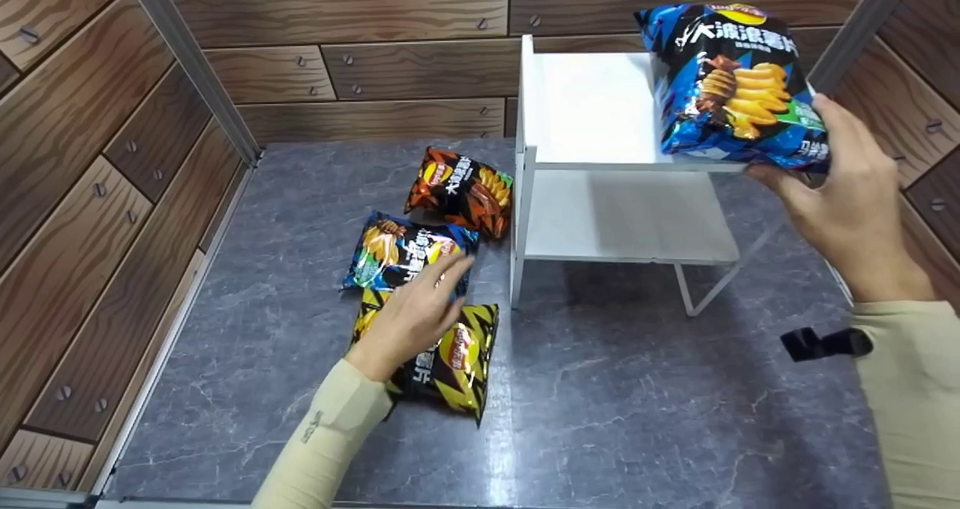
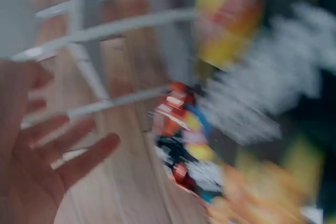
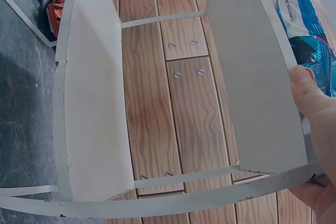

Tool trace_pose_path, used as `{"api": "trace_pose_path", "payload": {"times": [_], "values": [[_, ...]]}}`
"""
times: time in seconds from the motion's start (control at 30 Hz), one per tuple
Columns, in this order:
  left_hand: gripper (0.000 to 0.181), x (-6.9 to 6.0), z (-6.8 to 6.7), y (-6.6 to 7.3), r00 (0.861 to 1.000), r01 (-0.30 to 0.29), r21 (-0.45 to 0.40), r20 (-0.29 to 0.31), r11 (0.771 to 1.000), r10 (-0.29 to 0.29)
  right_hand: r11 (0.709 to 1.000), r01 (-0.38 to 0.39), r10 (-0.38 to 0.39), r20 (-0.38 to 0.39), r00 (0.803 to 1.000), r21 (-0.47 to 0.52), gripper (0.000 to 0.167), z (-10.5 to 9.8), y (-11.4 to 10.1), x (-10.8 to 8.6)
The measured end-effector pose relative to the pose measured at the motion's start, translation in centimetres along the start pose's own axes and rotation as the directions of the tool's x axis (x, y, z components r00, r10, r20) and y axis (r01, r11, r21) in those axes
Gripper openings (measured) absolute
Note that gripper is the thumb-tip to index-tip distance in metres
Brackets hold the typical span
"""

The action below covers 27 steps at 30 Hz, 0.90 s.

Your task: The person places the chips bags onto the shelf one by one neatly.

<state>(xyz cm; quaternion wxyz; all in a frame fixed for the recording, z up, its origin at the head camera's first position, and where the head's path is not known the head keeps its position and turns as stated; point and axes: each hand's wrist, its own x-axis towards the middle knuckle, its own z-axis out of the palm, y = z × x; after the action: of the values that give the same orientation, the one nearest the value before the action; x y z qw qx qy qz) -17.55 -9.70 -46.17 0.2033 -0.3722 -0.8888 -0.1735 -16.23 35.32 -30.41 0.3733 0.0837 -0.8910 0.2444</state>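
Blue chip bag (image 1: 739, 88) at 2 o'clock in the head view, over the right end of the upper deck of a white rack (image 1: 592, 111); can't tell if it touches the deck. My right hand (image 1: 862, 186) grips it at its 4 o'clock corner. My left hand (image 1: 412, 314) holds nothing, fingers loosely extended toward 1 o'clock, above two bags: a second blue bag (image 1: 411, 252) and, at that one's 6 o'clock, a yellow-black bag (image 1: 461, 362). Contact unclear; left wrist view blurred. Orange bag (image 1: 461, 190) just beside the rack's 9 o'clock side, at 1 o'clock from the second blue bag. Gray marbled surface (image 1: 637, 389) underneath; wood-print wall (image 1: 337, 2) at 12. Black strap (image 1: 825, 344) sticks out at 9 o'clock from my right sleeve (image 1: 911, 396).
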Motion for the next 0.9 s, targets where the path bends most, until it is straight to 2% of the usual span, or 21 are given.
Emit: {"api": "trace_pose_path", "payload": {"times": [0.1,0.17,0.27,0.33,0.43,0.57,0.7,0.9], "values": [[0.058,-2.7,0.2,-1.1,0.99,-0.059,-0.007,0.126,0.998,0.059,1.0,0.001,-0.001,0.007,1.0,-0.004,0.084,0.2,-0.1,0.1],[0.066,-4.2,0.3,-1.8,0.974,-0.07,-0.032,0.214,0.997,0.076,1.0,0.0,0.0,0.013,1.0,-0.005,0.085,0.2,-0.1,0.1],[0.084,-5.9,0.3,-2.6,0.941,-0.053,-0.052,0.331,0.997,0.068,1.0,-0.002,0.002,0.013,1.0,-0.004,0.085,0.2,-0.1,0.1],[0.096,-6.7,0.4,-3.0,0.924,-0.059,-0.045,0.376,0.997,0.072,1.0,-0.002,0.002,0.011,1.0,-0.003,0.085,0.1,0.0,0.0],[0.108,-7.4,0.7,-3.4,0.91,-0.114,-0.007,0.401,0.993,0.108,1.0,-0.003,0.003,0.007,1.0,-0.007,0.085,0.0,0.1,0.0],[0.109,-7.8,1.2,-3.5,0.906,-0.172,0.036,0.398,0.984,0.144,1.0,-0.002,0.002,0.006,1.0,-0.008,0.085,0.0,0.3,-0.1],[0.1,-7.9,1.2,-3.3,0.912,-0.158,0.033,0.389,0.987,0.133,1.0,0.002,-0.002,0.002,1.0,-0.003,0.086,0.1,0.3,-0.1],[0.083,-7.9,0.7,-3.1,0.941,-0.142,0.04,0.316,0.989,0.122,1.0,-0.001,0.001,0.005,1.0,-0.006,0.084,0.1,-0.1,0.0]]}}
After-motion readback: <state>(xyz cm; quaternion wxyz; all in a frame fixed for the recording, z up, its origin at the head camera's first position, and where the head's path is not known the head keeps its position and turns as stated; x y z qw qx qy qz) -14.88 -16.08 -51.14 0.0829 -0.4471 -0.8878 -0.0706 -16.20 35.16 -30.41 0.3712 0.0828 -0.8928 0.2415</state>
